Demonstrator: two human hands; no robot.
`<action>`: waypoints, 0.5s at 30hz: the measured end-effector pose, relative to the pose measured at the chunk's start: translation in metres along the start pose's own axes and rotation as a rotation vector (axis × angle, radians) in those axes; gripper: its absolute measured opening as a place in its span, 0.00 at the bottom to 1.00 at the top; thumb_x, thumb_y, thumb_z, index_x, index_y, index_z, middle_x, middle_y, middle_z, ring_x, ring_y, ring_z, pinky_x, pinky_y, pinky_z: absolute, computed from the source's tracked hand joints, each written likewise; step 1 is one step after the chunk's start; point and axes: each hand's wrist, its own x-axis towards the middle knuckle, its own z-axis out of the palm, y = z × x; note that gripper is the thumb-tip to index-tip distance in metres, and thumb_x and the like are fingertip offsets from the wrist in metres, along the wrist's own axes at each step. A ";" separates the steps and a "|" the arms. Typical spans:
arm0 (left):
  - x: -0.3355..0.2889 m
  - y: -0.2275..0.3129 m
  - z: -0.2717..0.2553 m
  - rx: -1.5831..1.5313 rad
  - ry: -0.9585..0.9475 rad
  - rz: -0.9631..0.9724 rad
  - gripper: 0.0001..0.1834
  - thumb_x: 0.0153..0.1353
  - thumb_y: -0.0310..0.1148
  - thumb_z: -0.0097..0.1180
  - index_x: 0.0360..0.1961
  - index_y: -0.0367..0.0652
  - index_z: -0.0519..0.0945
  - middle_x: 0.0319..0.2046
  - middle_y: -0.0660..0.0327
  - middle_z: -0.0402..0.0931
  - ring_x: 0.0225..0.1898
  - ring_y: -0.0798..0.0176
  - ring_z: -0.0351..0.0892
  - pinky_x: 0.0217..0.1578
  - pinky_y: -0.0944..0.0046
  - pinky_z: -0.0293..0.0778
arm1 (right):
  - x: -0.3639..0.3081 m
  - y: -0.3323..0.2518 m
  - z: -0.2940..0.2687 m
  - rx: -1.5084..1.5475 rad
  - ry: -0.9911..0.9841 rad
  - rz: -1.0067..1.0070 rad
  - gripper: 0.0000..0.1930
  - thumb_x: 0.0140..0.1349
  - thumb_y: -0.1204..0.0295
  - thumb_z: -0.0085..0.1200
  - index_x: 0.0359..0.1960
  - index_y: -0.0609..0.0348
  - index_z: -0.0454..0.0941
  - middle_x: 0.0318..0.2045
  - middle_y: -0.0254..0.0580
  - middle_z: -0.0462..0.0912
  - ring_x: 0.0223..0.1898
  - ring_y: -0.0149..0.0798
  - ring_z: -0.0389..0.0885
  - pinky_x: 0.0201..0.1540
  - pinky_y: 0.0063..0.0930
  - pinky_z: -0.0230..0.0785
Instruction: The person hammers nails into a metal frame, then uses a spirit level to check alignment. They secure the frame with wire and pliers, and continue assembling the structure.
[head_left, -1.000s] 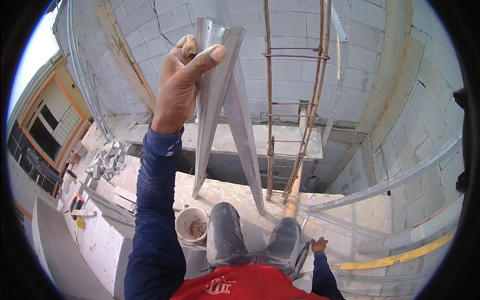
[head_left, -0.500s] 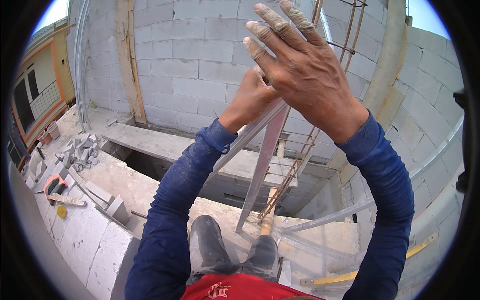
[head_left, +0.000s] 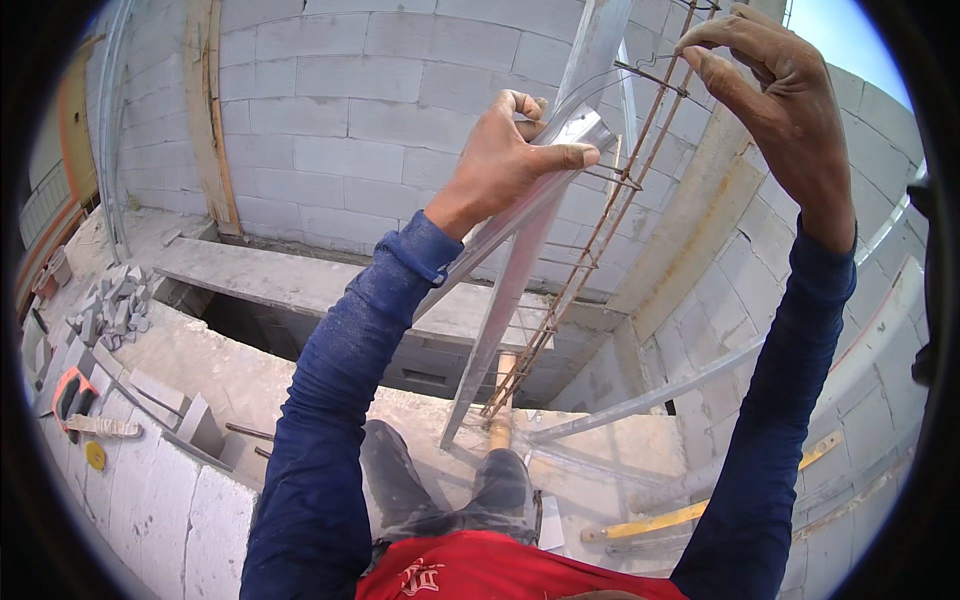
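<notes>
My left hand is raised and closed around a long grey metal angle bar that leans up from the block wall below. My right hand is higher, at the upper right, pinching a thin wire at the top of a rusty rebar cage. The cage stands upright right beside the angle bar. Both arms wear blue sleeves. My legs in grey trousers show below, above a red shirt.
A grey block wall rises ahead with a wooden plank against it. Below lie a concrete ledge, a dark opening, block rubble, an orange tool, a yellow level and metal tubes.
My right hand has moved off the front of the view to the upper right and now pinches the wire. My left hand stays on the angle bar.
</notes>
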 end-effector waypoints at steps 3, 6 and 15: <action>0.003 0.001 -0.003 0.038 -0.032 -0.003 0.48 0.51 0.49 0.83 0.57 0.30 0.64 0.36 0.43 0.85 0.39 0.58 0.89 0.39 0.62 0.85 | -0.024 0.005 -0.021 -0.004 -0.041 0.000 0.10 0.71 0.63 0.64 0.45 0.53 0.90 0.40 0.39 0.89 0.49 0.39 0.87 0.61 0.39 0.78; 0.003 0.003 -0.004 0.044 -0.052 -0.005 0.46 0.52 0.47 0.82 0.58 0.31 0.65 0.36 0.42 0.85 0.37 0.58 0.90 0.39 0.61 0.85 | -0.041 0.017 -0.022 0.068 0.063 0.062 0.11 0.70 0.62 0.65 0.45 0.54 0.90 0.38 0.38 0.89 0.47 0.36 0.87 0.59 0.37 0.78; -0.001 0.007 -0.003 -0.045 -0.049 -0.049 0.48 0.49 0.48 0.84 0.57 0.27 0.68 0.41 0.33 0.85 0.39 0.52 0.90 0.41 0.60 0.86 | -0.085 0.044 -0.089 -0.424 0.306 0.470 0.18 0.70 0.55 0.64 0.53 0.51 0.89 0.51 0.41 0.90 0.54 0.41 0.87 0.66 0.50 0.73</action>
